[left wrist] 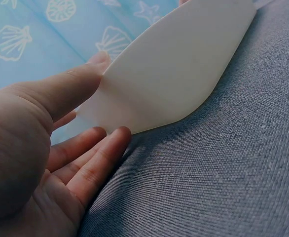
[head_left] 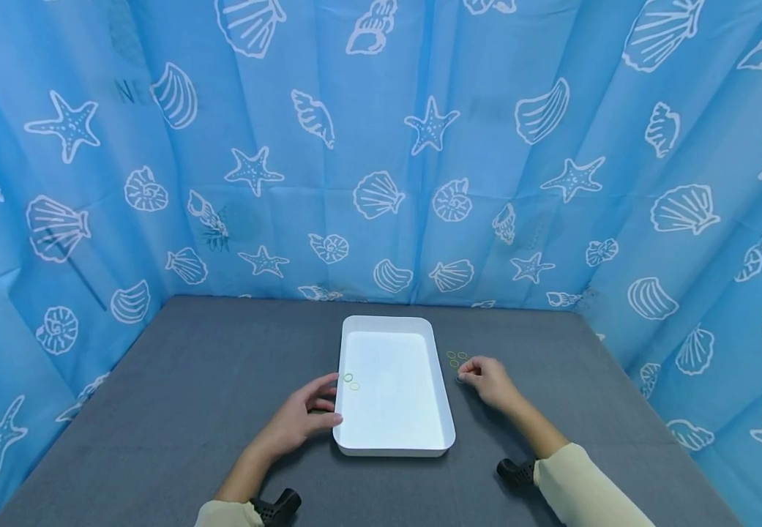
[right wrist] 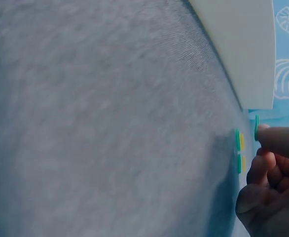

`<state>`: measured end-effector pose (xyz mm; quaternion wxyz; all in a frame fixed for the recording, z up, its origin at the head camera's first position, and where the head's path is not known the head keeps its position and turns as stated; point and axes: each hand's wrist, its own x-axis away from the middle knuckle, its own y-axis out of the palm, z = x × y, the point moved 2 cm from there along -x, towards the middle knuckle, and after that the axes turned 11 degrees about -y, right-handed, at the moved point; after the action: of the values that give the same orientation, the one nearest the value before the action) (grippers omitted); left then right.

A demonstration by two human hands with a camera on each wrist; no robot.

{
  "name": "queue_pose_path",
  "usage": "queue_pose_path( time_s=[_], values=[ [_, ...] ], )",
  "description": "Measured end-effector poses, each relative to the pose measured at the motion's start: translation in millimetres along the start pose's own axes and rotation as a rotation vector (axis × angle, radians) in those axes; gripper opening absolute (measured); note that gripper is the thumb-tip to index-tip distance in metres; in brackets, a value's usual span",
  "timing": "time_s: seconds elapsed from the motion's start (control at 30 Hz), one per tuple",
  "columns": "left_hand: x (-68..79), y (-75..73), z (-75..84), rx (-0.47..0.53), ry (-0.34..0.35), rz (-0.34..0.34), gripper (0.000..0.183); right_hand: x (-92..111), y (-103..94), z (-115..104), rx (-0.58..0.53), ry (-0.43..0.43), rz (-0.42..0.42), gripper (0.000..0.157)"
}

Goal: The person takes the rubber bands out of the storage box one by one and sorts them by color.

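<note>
A white rectangular tray (head_left: 396, 395) stands on the grey table. My left hand (head_left: 306, 415) is at its left side, thumb tip at the rim, other fingers against the outer wall and its lower edge (left wrist: 159, 121). Inside the tray, near its left wall, lie a thin green ring (head_left: 348, 378) and a thin yellow ring (head_left: 354, 386). My right hand (head_left: 489, 380) is beside the tray's right wall, pinching a small green ring (right wrist: 256, 127) between thumb and finger. Just beyond that hand, several thin rings (head_left: 454, 364) lie on the cloth, green and yellow ones (right wrist: 238, 139) in the right wrist view.
Grey cloth (head_left: 222, 366) covers the table. A blue curtain (head_left: 381, 146) with white shells and starfish hangs behind it and along both sides. Each wrist wears a black camera mount, such as the right one (head_left: 516, 472), at the end of a cream sleeve (head_left: 585, 490).
</note>
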<state>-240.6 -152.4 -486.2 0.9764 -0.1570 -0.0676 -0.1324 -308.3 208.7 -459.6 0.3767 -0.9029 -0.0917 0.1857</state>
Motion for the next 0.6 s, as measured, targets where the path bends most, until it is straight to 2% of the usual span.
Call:
queue_pose_path(
  time_s=[0.3, 0.6],
  values=[
    [-2.9, -0.4, -2.0, -0.015, -0.006, 0.013, 0.071, 8.7, -3.3, 6.3, 0.08, 0.035, 0.021, 0.006],
    [20.6, -1.3, 31.0, 0.006, 0.013, -0.021, 0.068, 6.6, -3.7, 11.8, 0.141, 0.046, 0.038, 0.008]
  ],
)
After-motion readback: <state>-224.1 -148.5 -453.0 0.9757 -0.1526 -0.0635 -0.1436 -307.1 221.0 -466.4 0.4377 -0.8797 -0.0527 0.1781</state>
